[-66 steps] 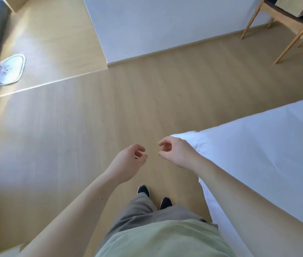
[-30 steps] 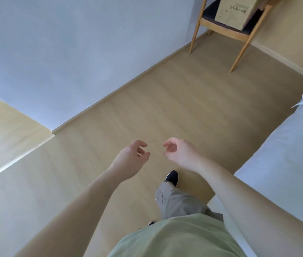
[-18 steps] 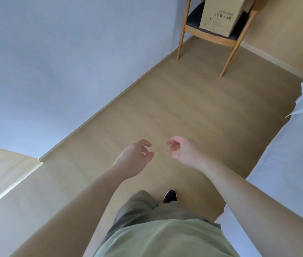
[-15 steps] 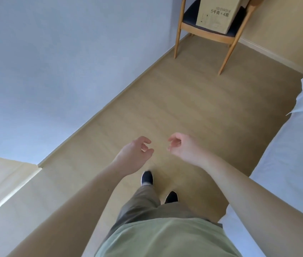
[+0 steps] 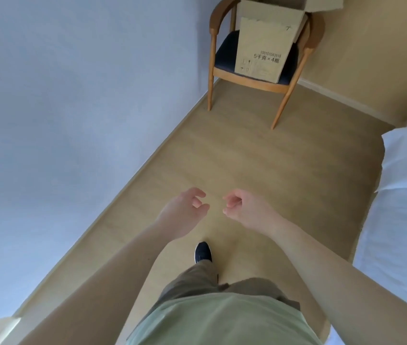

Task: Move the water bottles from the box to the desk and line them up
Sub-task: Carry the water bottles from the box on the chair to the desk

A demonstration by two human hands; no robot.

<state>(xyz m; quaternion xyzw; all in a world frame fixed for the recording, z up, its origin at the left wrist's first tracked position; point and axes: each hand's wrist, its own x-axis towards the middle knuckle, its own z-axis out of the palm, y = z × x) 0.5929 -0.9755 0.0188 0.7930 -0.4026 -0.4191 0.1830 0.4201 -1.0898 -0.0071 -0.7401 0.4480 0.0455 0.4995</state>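
Matt cardboard box (image 5: 267, 43), smooth wooden chair (image 5: 212, 53) with dark cloth seat, matt wood-look floor (image 5: 234, 158)

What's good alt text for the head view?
A person's empty left hand and right hand, fingers loosely curled, are held out over a wooden floor. Ahead, an open cardboard box sits on a wooden armchair by the wall. A white bed lies to the right; no bottles or desk are visible.

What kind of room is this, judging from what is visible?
Probably a bedroom: a bed with white sheets on the right, a wooden armchair in the corner holding an open cardboard box, and light wooden flooring.
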